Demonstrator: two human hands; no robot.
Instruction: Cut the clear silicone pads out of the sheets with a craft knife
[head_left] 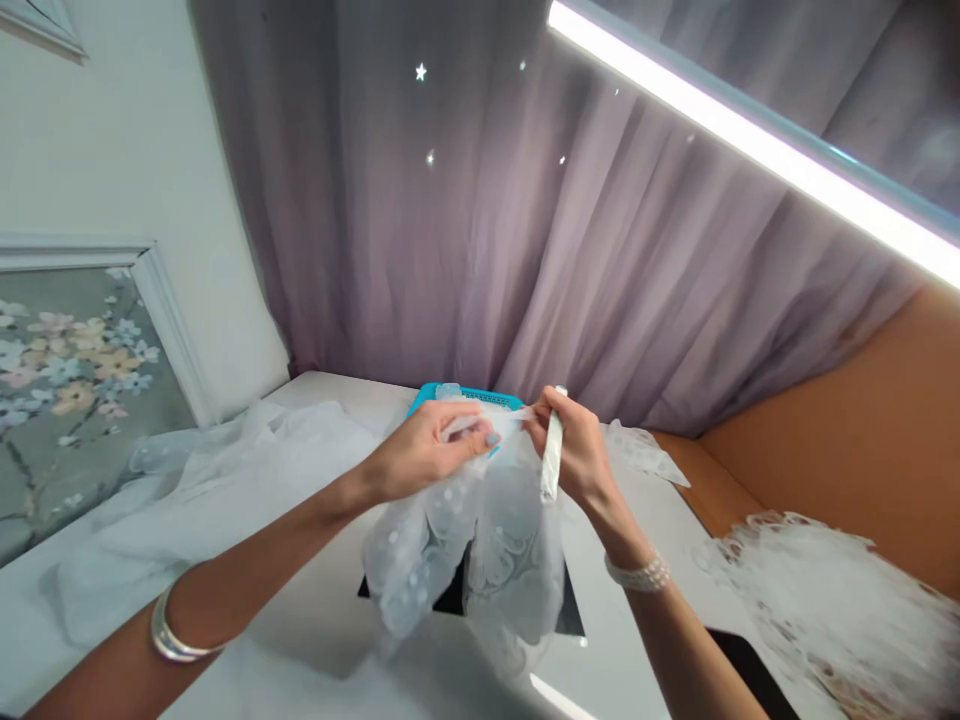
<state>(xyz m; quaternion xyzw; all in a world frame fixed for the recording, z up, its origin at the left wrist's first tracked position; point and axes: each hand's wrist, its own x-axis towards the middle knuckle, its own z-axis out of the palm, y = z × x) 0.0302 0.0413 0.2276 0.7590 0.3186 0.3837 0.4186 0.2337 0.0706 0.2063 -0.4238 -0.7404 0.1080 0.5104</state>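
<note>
My left hand point(431, 450) is closed on a piece of sheer white embroidered fabric point(514, 540), pinching it between thumb and fingers above the middle of the table. The fabric hangs down in loose folds, with pale dots and leaf-like outlines showing. Close by on the right, my right hand point(570, 445) grips a slim white stick-shaped tool point(553, 455) that slants downward, its kind unclear. A thin strip of the fabric stretches between the two hands, up to my right fingertips. Behind the hands lies a turquoise plastic basket point(424, 396), partly hidden.
White sheer fabric point(202, 510) spreads over the table's left side. A heap of white lacy trimmings point(847, 600) lies at the right, near an orange panel point(847, 430). A black sheet point(571, 600) is under the hanging fabric. A lamp tube point(750, 135) crosses above.
</note>
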